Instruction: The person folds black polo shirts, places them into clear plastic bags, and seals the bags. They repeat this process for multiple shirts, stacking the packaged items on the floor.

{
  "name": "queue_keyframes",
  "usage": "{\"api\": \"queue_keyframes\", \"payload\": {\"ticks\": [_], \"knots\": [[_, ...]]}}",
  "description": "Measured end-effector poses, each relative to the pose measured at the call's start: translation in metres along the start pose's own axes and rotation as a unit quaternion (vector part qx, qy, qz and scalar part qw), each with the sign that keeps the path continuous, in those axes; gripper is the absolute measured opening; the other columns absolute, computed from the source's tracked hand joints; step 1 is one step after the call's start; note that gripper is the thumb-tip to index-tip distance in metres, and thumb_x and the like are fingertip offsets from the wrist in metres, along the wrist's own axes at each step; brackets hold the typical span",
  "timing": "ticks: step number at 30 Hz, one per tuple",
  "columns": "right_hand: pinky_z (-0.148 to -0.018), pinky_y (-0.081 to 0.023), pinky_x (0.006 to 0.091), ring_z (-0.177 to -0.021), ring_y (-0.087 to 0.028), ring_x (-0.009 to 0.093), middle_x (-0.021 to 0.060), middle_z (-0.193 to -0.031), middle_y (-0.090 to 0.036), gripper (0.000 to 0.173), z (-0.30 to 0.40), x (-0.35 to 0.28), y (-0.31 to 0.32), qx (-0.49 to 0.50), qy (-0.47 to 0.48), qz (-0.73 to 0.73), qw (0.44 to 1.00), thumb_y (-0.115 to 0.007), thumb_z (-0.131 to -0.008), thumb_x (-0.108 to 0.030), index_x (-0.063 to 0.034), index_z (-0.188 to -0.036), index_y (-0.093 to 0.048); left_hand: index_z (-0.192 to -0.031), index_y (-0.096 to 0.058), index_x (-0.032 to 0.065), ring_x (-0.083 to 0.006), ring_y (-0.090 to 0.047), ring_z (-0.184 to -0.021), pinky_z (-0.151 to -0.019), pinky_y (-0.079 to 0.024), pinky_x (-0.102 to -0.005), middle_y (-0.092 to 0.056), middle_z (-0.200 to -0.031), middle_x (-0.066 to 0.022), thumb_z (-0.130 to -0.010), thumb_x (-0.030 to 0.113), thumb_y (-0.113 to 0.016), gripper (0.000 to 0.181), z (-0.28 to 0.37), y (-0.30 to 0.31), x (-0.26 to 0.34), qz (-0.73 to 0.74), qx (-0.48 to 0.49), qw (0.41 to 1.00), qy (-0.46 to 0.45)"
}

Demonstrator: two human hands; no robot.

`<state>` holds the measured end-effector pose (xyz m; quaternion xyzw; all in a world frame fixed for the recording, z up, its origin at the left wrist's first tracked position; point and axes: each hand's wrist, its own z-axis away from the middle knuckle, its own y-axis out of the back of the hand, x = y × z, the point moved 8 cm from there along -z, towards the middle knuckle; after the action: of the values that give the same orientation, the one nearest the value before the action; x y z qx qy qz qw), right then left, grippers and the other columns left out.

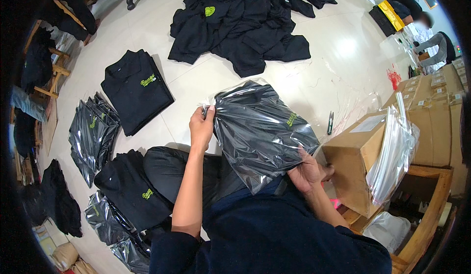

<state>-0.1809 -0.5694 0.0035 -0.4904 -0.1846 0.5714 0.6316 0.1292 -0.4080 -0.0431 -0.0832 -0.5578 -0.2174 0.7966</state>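
A folded black shirt with a green print lies inside a clear plastic bag [257, 126], held up over my lap. My left hand [202, 126] pinches the bag's gathered end between thumb and fingers. At the opposite edge, my right hand [307, 172] holds the bag from below, its fingers partly behind the plastic. Left of the bag, a stack of folded black polo shirts [136, 90] rests on the floor. Another folded shirt stack [128, 189] sits beside my leg. Bagged shirts [92, 134] stand in a leaning row, and more bagged shirts [110, 218] lie nearer me.
A heap of loose black shirts [243, 27] spreads ahead on the tiled floor. Thread snips [330, 123] lie near a cardboard box [353, 156] with clear plastic bags [393, 156] against it. Stacked cartons [430, 108] stand at right. Other people [434, 49] work at far right.
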Motion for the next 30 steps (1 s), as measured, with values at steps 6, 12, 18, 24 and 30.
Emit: {"api": "queue_keyframes", "payload": {"ticks": [6, 12, 18, 24, 30], "knots": [[-0.124, -0.041, 0.0554, -0.141, -0.057, 0.035, 0.0239, -0.152, -0.059, 0.043, 0.000, 0.001, -0.004, -0.002, -0.031, -0.072, 0.997, -0.044, -0.113, -0.016, 0.0051, -0.149, -0.053, -0.129, -0.066, 0.0016, -0.0298, -0.075, -0.110, -0.096, -0.062, -0.0458, -0.076, -0.121, -0.0143, -0.110, 0.033, -0.064, 0.037, 0.036, -0.022, -0.041, 0.485, -0.096, 0.845, 0.204], [-0.119, -0.047, 0.0560, -0.136, -0.062, 0.036, 0.0219, -0.149, -0.061, 0.047, 0.005, 0.005, -0.007, 0.039, -0.077, -0.024, 0.996, -0.055, -0.110, -0.018, 0.0062, -0.150, -0.051, -0.141, -0.061, 0.0012, -0.0294, -0.069, -0.122, -0.108, -0.055, -0.0477, -0.068, -0.140, -0.0148, -0.107, 0.045, -0.068, 0.056, 0.091, -0.033, -0.032, 0.460, -0.062, 0.860, 0.211], [-0.111, -0.056, 0.0542, -0.135, -0.063, 0.031, 0.0139, -0.148, -0.062, 0.056, 0.023, 0.012, -0.031, 0.047, -0.097, 0.192, 0.976, -0.071, -0.101, -0.004, -0.0030, -0.153, -0.048, -0.132, -0.063, 0.0016, -0.0186, -0.071, -0.113, -0.101, -0.056, -0.0379, -0.074, -0.125, -0.0102, -0.104, 0.015, -0.074, 0.033, 0.181, -0.034, -0.037, 0.246, -0.170, 0.932, 0.204], [-0.105, -0.059, 0.0514, -0.128, -0.066, 0.030, 0.0135, -0.145, -0.063, 0.048, 0.005, 0.032, -0.037, 0.066, -0.071, 0.175, 0.980, -0.063, -0.104, 0.001, -0.0013, -0.150, -0.050, -0.126, -0.067, 0.0011, -0.0167, -0.074, -0.103, -0.090, -0.061, -0.0335, -0.077, -0.118, -0.0082, -0.103, 0.006, -0.073, 0.025, 0.205, -0.042, 0.011, 0.290, -0.208, 0.910, 0.213], [-0.096, -0.060, 0.0492, -0.121, -0.069, 0.030, 0.0145, -0.135, -0.069, 0.043, -0.004, 0.025, -0.040, 0.084, -0.023, 0.186, 0.979, -0.063, -0.102, 0.004, 0.0005, -0.144, -0.056, -0.130, -0.067, -0.0026, -0.0114, -0.071, -0.100, -0.097, -0.058, -0.0291, -0.076, -0.115, -0.0078, -0.105, 0.013, -0.072, 0.030, 0.242, -0.065, 0.001, 0.273, -0.371, 0.845, 0.272]]}}
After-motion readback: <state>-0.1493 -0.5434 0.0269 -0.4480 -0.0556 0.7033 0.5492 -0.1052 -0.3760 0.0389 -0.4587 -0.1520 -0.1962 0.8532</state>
